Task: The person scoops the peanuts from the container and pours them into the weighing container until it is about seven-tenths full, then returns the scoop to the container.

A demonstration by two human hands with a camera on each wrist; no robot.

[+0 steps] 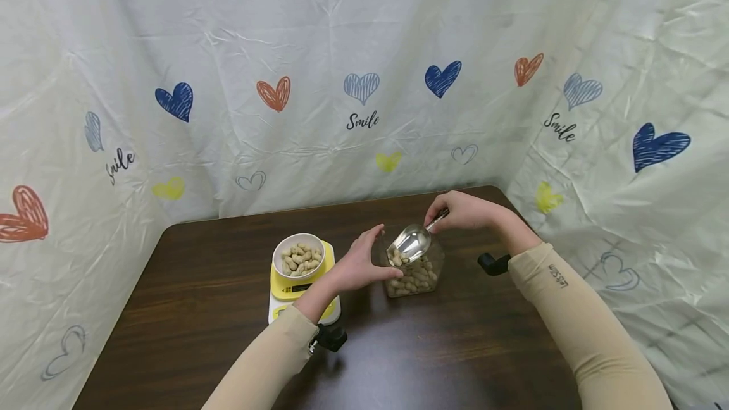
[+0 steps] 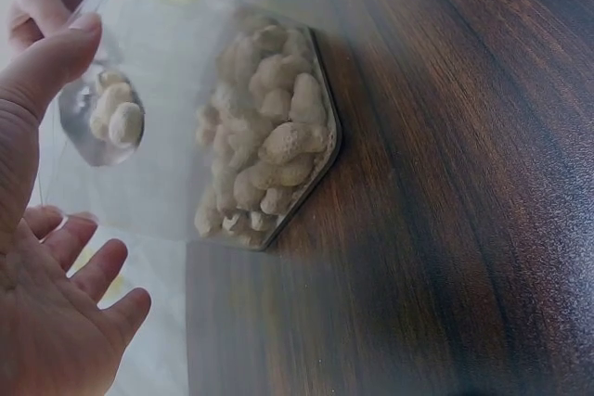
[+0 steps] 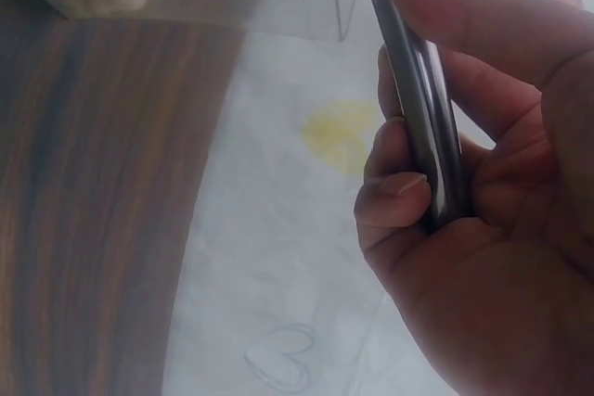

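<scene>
My right hand [image 1: 464,211] grips the handle [image 3: 422,108] of a metal scoop [image 1: 414,242]. The scoop's bowl tilts down inside the upper part of a clear container [image 2: 167,183] and holds a few peanuts in shells [image 2: 118,110]. More peanuts [image 2: 269,127] fill the container's lower part. My left hand [image 1: 359,264] is spread beside the container's left side, thumb toward the front and fingers toward the back. In the left wrist view its thumb overlaps the rim, and the other fingers are apart and loosely bent; whether they touch the wall is unclear.
Left of the container, a yellow and white kitchen scale [image 1: 281,290] carries a white bowl [image 1: 276,258] of peanuts. All stands on a dark wooden table [image 1: 216,283]. A white curtain [image 1: 313,157] printed with hearts hangs behind the table and along its sides.
</scene>
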